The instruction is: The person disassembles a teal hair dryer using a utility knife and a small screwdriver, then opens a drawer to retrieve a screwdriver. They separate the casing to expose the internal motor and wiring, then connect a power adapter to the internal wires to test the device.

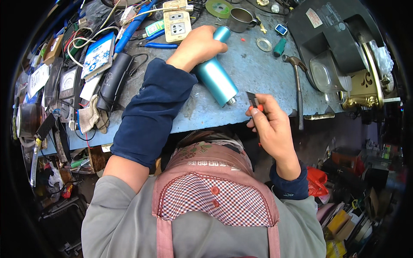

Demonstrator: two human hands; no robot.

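Note:
My left hand [200, 47] grips a shiny teal cylinder [217, 81] near its upper, narrower part. It lies at a slant on the blue worn bench [191, 120], with a small metal fitting [231, 101] at its lower end. Just right of that end, my right hand [271, 124] holds a black-and-orange utility knife [253, 101] near the bench's front edge, its dark blade pointing up and away from me, apart from the cylinder.
Tools, cables, a glove [88, 116] and a power strip [176, 23] crowd the left and back. A metal mug [241, 20], green screwdriver [280, 46] and hammer [299, 86] are at right, beside a dark appliance [327, 30] with a clear container [327, 77].

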